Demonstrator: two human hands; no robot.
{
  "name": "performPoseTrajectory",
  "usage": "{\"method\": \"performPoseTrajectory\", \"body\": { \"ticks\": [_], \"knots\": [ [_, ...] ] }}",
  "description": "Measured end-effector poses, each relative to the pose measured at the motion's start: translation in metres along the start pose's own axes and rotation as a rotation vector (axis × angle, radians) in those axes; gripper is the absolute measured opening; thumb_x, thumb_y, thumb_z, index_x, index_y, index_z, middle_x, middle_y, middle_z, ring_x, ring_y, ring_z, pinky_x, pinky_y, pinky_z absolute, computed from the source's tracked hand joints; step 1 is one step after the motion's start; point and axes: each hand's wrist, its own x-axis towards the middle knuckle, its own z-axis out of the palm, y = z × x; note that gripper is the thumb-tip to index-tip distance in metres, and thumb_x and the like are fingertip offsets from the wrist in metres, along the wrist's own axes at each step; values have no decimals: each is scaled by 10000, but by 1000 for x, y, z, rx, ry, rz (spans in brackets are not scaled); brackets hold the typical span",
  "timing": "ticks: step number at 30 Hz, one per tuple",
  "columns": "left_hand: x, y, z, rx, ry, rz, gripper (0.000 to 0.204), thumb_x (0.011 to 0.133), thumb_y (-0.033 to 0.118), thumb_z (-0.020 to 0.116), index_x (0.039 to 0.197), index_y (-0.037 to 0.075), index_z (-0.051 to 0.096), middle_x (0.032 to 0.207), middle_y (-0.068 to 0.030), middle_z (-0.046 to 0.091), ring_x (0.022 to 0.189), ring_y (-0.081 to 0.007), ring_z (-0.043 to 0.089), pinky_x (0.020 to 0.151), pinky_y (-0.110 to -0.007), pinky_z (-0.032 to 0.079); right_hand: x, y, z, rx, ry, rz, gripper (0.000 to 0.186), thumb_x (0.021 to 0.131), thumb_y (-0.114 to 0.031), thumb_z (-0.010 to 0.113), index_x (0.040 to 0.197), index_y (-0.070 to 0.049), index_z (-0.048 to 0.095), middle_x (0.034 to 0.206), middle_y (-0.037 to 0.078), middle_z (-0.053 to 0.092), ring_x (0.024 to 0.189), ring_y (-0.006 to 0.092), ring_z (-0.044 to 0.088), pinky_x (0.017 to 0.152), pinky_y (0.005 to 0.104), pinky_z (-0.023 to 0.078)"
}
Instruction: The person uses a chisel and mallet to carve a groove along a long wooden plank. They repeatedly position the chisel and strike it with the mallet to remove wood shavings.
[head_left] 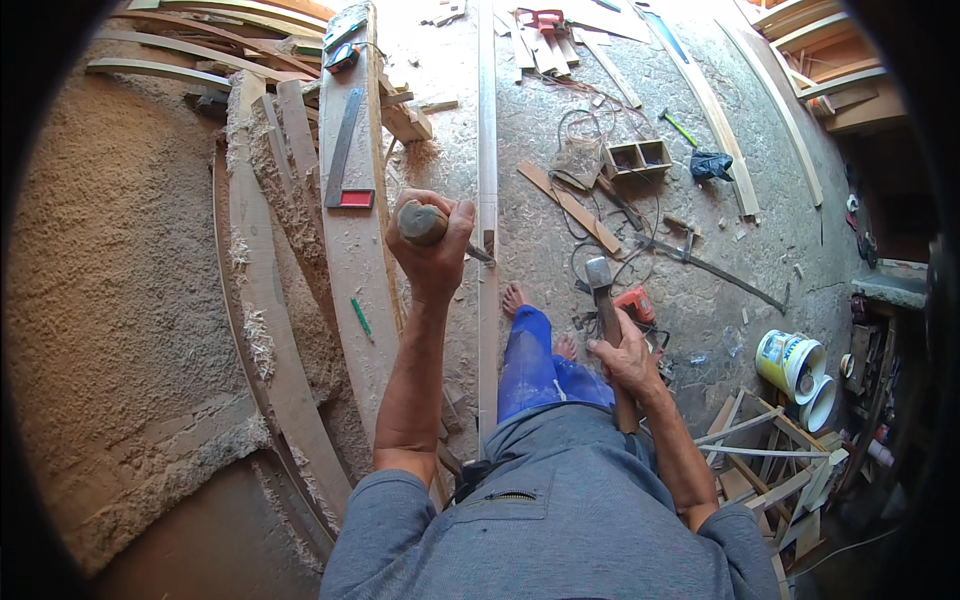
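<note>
My left hand [433,245] is closed round the round-ended wooden handle of a chisel [482,255]. The chisel's blade slants right, and its tip meets a long, narrow wooden bar [487,340] beside a small dark slot. In my right hand [628,352] is a hammer [598,274], gripped by its wooden handle. Its metal head points away from me, to the right of the bar and apart from the chisel. Left of the bar, a thick plank [355,265] carries a try square [347,150] with a red-faced stock and a green pencil [361,317].
Wood shavings cover a curved plank [262,260] at the left. On the floor to the right lie a wooden box [637,158], a bar clamp [715,265], an orange power tool [636,304] and cables. White buckets [790,362] stand near a wooden frame [775,460].
</note>
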Motion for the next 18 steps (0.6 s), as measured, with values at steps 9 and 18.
{"method": "performPoseTrajectory", "body": {
  "ticks": [9,18],
  "knots": [
    [-14,4,27,221,-177,6,190,782,55,784,839,67,603,725,-30,655,670,-109,660,635,-292,543,-11,-22,-3,-194,48,-146,677,894,-179,716,1480,-5,424,876,150,676,724,237,683,661,392,568],
    [-38,-13,23,252,-171,103,223,744,95,801,820,71,592,710,-73,655,635,-202,684,631,-345,553,-60,-196,15,-438,141,-1022,733,870,-84,751,1504,-41,385,1136,274,677,934,421,728,793,457,571]
  ]
}}
